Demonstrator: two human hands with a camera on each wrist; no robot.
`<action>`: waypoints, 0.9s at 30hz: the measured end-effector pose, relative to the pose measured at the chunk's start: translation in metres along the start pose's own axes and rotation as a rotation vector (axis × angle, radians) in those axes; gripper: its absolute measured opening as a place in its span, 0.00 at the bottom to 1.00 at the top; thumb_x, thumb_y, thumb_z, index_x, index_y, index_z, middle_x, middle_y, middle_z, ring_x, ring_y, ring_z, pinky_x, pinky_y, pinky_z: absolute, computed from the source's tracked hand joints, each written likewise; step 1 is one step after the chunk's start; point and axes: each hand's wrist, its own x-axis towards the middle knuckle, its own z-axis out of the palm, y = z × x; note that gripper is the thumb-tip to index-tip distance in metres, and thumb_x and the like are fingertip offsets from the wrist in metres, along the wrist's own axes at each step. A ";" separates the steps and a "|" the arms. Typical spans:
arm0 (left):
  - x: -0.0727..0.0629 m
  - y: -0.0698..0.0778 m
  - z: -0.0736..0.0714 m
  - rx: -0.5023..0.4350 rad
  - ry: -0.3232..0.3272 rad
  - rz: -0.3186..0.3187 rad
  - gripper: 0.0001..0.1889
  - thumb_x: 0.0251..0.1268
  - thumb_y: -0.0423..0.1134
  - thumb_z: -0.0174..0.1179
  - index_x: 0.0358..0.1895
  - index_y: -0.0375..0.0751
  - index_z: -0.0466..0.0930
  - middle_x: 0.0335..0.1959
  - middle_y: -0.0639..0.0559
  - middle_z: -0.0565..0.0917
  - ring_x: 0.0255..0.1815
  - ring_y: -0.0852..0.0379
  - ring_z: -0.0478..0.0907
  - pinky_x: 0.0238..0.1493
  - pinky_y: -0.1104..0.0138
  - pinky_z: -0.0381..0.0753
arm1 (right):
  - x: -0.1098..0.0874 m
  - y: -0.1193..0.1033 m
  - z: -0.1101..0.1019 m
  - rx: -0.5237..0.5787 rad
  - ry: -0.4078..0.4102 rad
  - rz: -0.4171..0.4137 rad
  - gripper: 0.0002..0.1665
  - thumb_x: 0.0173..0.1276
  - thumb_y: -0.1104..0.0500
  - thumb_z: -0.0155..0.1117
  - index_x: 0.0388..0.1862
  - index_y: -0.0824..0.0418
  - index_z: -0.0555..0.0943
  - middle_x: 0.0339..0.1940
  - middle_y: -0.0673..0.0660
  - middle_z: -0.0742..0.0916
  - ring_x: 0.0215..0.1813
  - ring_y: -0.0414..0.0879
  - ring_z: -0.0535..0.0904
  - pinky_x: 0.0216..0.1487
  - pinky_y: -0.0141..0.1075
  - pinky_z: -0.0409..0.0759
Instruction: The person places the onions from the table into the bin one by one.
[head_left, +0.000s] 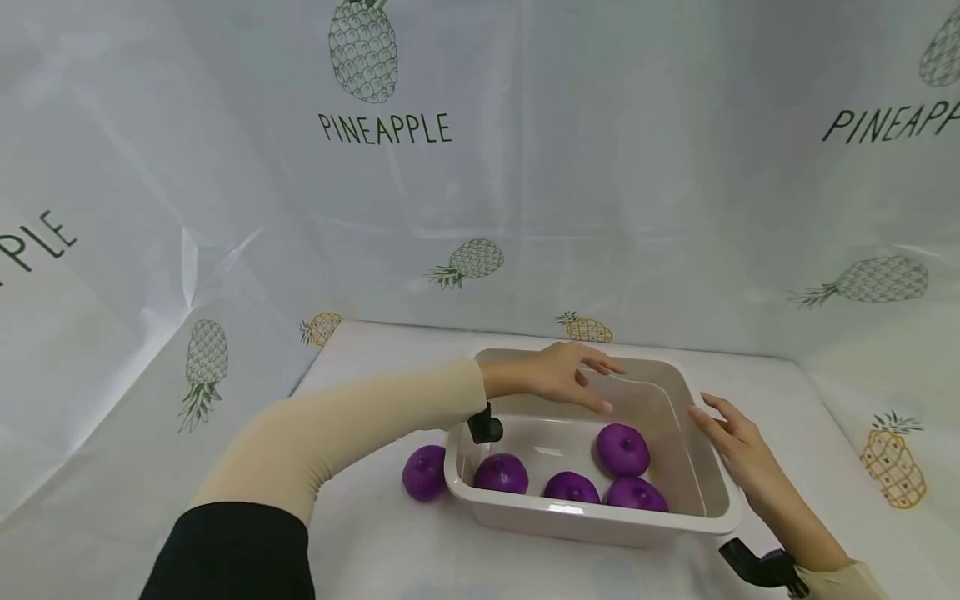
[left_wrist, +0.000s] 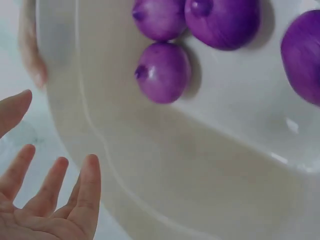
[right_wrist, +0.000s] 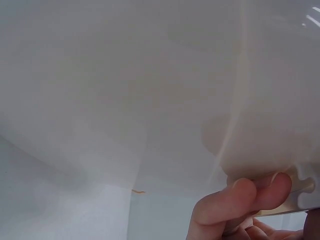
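Observation:
A beige plastic tub (head_left: 566,522) stands on the white table with several purple onions (head_left: 622,450) on its floor. Most of them cluster toward the front right, and one onion (head_left: 501,473) lies by the left wall. Over the tub's far side, my left hand (head_left: 562,372) reaches in with fingers spread and nothing in it. The left wrist view shows its fingers (left_wrist: 90,185) apart from the onions. My right hand (head_left: 738,442) holds the tub's right rim. In the right wrist view its fingers (right_wrist: 225,205) curl at the rim's edge.
Another purple onion (head_left: 424,473) lies on the table against the tub's left outer side. White sheeting (head_left: 615,183) printed with pineapples rises behind and at both sides. Black wrist camera mounts (head_left: 757,565) stick out from the wrists.

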 end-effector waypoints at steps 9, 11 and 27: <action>-0.050 -0.009 -0.044 -0.019 0.112 0.014 0.31 0.65 0.41 0.69 0.71 0.51 0.72 0.67 0.49 0.74 0.61 0.46 0.78 0.50 0.69 0.81 | 0.002 0.002 0.001 -0.008 -0.009 0.004 0.32 0.83 0.51 0.45 0.74 0.73 0.56 0.60 0.84 0.74 0.48 0.68 0.83 0.37 0.48 0.87; -0.061 -0.014 -0.052 -0.024 0.132 0.024 0.31 0.65 0.40 0.69 0.71 0.50 0.72 0.67 0.48 0.74 0.61 0.46 0.78 0.51 0.68 0.81 | 0.002 0.002 0.001 -0.007 -0.011 0.006 0.33 0.83 0.51 0.44 0.74 0.73 0.56 0.59 0.84 0.75 0.47 0.67 0.84 0.36 0.48 0.87; -0.153 -0.070 -0.076 -0.138 0.309 -0.100 0.33 0.60 0.39 0.72 0.71 0.50 0.72 0.69 0.50 0.73 0.63 0.45 0.76 0.56 0.60 0.81 | 0.002 0.001 0.000 0.004 -0.005 0.011 0.32 0.83 0.52 0.45 0.73 0.73 0.57 0.58 0.83 0.76 0.41 0.51 0.86 0.34 0.39 0.86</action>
